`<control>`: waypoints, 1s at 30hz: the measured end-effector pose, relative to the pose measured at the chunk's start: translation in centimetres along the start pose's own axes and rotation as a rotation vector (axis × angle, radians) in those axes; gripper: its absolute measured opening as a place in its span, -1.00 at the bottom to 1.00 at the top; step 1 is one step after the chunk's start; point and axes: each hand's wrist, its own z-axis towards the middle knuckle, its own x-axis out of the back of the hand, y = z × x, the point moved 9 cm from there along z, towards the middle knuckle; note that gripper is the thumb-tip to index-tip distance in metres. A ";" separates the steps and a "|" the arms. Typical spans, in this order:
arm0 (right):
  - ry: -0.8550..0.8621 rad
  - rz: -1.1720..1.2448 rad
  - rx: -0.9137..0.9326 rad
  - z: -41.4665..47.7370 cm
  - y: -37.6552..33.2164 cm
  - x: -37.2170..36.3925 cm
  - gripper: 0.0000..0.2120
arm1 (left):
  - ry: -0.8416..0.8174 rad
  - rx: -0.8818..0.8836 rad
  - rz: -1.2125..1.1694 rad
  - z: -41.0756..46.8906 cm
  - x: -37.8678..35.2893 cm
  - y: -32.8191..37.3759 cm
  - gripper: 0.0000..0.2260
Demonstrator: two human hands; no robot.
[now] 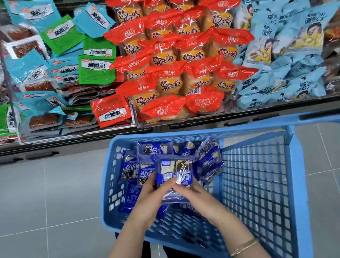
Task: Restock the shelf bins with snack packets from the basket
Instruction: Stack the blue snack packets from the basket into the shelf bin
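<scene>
The left hand (147, 193) grips the lower left edge of a blue snack packet (176, 169), and the right hand (192, 195) pinches its lower right corner. The packet is held just above more blue packets (208, 160) lying in the blue plastic basket (297, 180).

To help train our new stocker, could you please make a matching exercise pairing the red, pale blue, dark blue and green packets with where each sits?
Things:
1. red packets
2. pale blue packets
3. dark blue packets
4. green packets

Places:
A. in the basket
B. left part of the shelf
C. middle of the shelf
D. right part of the shelf

Pairs: 1-C, 2-D, 3-A, 4-B
</scene>
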 end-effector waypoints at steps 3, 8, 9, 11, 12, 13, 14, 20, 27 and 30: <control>0.049 0.143 0.079 1.2 0.2 1.2 -0.31 | 0.093 -0.007 -0.101 -0.3 2.3 -0.1 -0.59; 0.727 0.007 0.013 2.2 3.1 12.3 -0.70 | 0.224 -0.031 -0.200 -1.1 6.5 -0.3 -0.81; 0.775 -0.135 0.011 2.8 2.9 13.8 -0.57 | 0.237 -0.036 -0.198 -1.3 7.1 -0.2 -0.81; 0.721 -0.428 0.004 5.0 2.3 15.5 -0.33 | 0.250 -0.043 -0.192 -1.3 8.0 -0.3 -0.81; 0.651 -0.540 -0.002 6.3 2.0 15.8 -0.29 | 0.248 -0.048 -0.181 -1.3 8.2 -0.3 -0.80; 0.581 -0.592 -0.012 7.4 2.0 16.0 -0.30 | 0.245 -0.050 -0.171 -1.2 8.3 -0.3 -0.80; 0.525 -0.580 -0.030 8.1 2.2 16.1 -0.35 | 0.244 -0.053 -0.167 -1.2 8.3 -0.3 -0.80; 0.537 -0.471 0.078 5.4 0.8 17.1 -0.69 | 0.251 -0.040 -0.223 -0.7 7.6 -0.5 -0.85; 0.581 0.508 0.232 -1.6 -0.2 14.4 -0.69 | 0.246 -0.022 -0.282 0.2 6.0 -0.4 -0.80; 0.433 0.878 0.148 -1.4 0.5 10.3 -0.81 | 0.294 0.001 -0.313 0.7 5.1 -0.7 -0.74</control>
